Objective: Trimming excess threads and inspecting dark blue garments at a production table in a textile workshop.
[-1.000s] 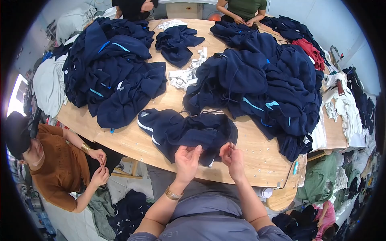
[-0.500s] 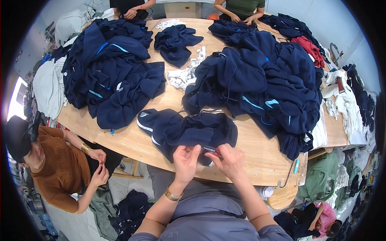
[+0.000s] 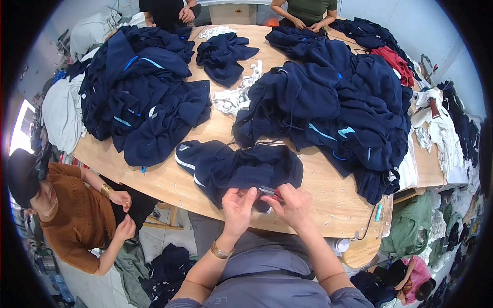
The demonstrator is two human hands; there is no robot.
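Note:
A navy garment (image 3: 226,167) with white strips lies bunched at the table's near edge, right before me. Over its near side, my left hand (image 3: 238,208) is closed, thumb raised against curled fingers; whatever they pinch is too small or hidden to make out. Just to the right, my right hand (image 3: 292,205) grips a small pair of thread snips (image 3: 266,190) with red on the handle. Their metal blades point left, close to my left thumb and fingertips.
Large heaps of navy garments cover the table's left (image 3: 144,97) and right (image 3: 328,102). White scraps (image 3: 232,100) lie between them. A co-worker (image 3: 77,215) in brown sits at left; two people's hands show across the table. A cyan pen-like object (image 3: 379,212) lies near the right corner.
The snips have shifted slightly to the left, while my hands stay almost in place. The brown-clad co-worker's hands have moved apart, and a hand at the far left has lifted rightward.

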